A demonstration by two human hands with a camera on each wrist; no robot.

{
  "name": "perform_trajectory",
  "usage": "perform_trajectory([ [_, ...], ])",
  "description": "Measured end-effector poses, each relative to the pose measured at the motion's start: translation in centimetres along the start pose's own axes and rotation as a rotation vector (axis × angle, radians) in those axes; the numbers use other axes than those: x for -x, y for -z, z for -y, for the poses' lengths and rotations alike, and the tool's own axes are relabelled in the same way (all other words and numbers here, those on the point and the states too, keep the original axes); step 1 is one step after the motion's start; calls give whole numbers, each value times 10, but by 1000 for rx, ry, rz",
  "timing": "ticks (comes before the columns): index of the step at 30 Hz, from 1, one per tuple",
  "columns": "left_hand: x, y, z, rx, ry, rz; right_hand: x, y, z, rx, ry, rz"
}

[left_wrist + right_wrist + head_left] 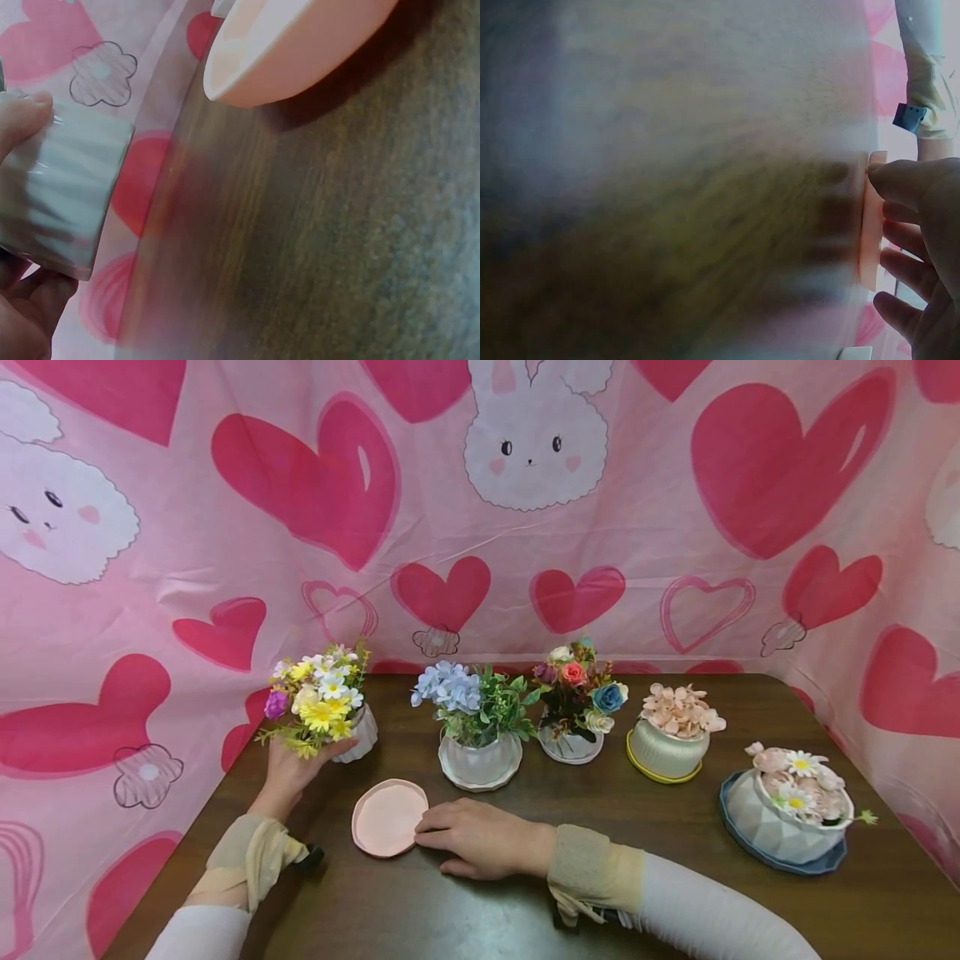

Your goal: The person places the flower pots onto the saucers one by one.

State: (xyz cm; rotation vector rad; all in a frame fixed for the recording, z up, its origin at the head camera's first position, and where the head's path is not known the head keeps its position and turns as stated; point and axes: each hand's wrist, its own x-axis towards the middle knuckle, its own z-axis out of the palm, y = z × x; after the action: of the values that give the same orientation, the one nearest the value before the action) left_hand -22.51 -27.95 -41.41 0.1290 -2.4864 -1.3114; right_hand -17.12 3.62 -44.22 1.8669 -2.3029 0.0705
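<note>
My left hand (296, 772) grips a white ribbed flowerpot (363, 735) holding yellow, white and purple flowers (322, 697). In the left wrist view the pot (60, 187) is tilted, the thumb on one side and the fingers on the other; the flowers partly cover that hand in the head view. Right of it and nearer, a pale pink saucer (388, 818) lies flat on the table. My right hand (483, 839) is at the saucer's right edge, fingertips right at the rim. In the right wrist view its fingers are loosely bent beside the saucer (871, 225), spread apart.
Along the back of the dark wooden table (360, 910) stand potted blue flowers (450, 689) on a white saucer, mixed roses (573, 675) and peach flowers (678, 710) on a yellow-rimmed saucer. A white faceted pot (780, 827) on a blue saucer (832, 866) stands at right. A pink heart-patterned cloth (450, 535) hangs behind.
</note>
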Motion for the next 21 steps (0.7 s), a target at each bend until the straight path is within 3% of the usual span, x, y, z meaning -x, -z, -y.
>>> perform_trajectory([
  [11, 2, 2, -4, -108, -87, 29, 1, 2, -1, -7, -3, -5],
  [21, 5, 5, -9, -83, -39, 54, 1, 4, 0, 5, -8, 19],
])
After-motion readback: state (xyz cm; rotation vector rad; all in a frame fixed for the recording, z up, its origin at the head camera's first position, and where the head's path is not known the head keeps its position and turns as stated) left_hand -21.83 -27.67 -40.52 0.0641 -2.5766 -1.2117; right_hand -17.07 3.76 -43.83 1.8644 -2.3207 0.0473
